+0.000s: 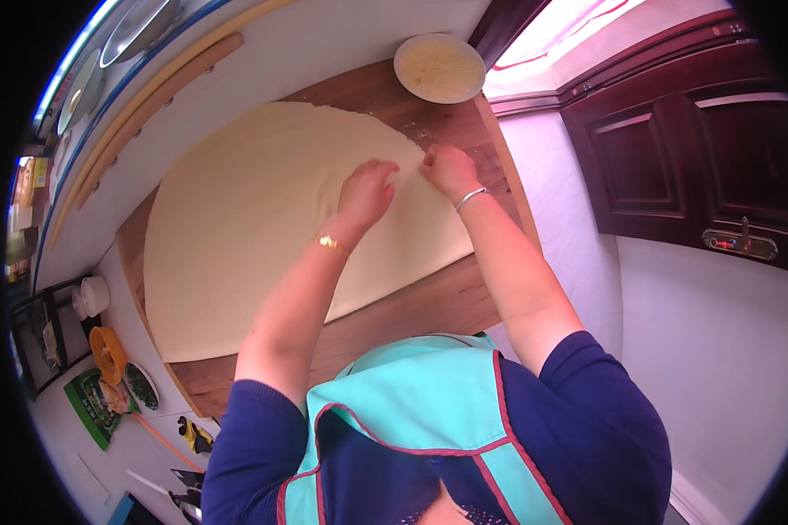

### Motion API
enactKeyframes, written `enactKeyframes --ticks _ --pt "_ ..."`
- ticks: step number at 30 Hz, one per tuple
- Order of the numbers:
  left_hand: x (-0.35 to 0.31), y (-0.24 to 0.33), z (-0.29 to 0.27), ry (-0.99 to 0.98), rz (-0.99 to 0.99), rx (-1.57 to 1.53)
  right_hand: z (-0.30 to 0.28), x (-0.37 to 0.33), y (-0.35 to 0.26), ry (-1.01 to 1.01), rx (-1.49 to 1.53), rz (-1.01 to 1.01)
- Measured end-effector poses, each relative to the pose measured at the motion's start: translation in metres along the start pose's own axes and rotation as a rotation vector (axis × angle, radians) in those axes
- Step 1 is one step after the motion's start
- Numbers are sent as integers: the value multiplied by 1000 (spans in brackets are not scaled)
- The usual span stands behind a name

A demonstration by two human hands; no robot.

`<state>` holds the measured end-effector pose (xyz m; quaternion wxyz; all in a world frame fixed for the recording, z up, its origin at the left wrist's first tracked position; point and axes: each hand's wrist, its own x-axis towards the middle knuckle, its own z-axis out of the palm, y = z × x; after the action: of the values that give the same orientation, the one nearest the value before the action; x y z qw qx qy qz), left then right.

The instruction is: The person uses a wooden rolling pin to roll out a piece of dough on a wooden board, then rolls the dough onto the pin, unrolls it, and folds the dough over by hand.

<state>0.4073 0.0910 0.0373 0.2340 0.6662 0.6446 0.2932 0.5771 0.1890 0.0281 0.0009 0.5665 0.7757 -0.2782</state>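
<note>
A large, pale sheet of dough (245, 201) lies spread over a wooden board, with a rounded far edge and a straight near edge. My right hand (451, 171) is closed at the sheet's right edge, its thumb and fingers pinching the dough there. Over the right part of the sheet is my left hand (365, 194), its fingers loosely bent and nothing visible between them. Whether its fingertips touch the dough is hard to make out. A gold-coloured watch or bracelet circles my left wrist, and a silver bangle my right.
Beyond the sheet, a white bowl of pale yellow powder or meal (439, 68) sits at the wooden board's (411, 302) far right corner. Loose flour dusts the wood nearby. A dark red door (692, 144) stands right. An orange basket (107, 354) and green packet (92, 407) lie lower left.
</note>
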Motion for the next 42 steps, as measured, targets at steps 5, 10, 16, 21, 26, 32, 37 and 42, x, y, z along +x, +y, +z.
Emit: enactKeyframes --ticks 5,10,16,21,26,32,37,42 --pt "61 2 28 -70 103 154 -7 3 13 6 -31 -6" --pt "75 1 38 -218 283 306 -10 3 30 -96 -11 -97" --pt "82 -3 38 -235 290 255 -8 1 34 4 105 -166" --pt "87 -4 37 -281 285 253 -10 2 30 34 75 -220" --pt "86 -1 27 -295 377 167 -19 -3 35 -102 495 -182" --pt "86 6 -1 -445 246 166 -36 -26 32 -489 443 -9" --pt "62 31 1 -596 225 85 -50 -69 49 -674 387 -14" --pt "23 63 51 -568 361 91 -42 -110 75 -835 623 -25"
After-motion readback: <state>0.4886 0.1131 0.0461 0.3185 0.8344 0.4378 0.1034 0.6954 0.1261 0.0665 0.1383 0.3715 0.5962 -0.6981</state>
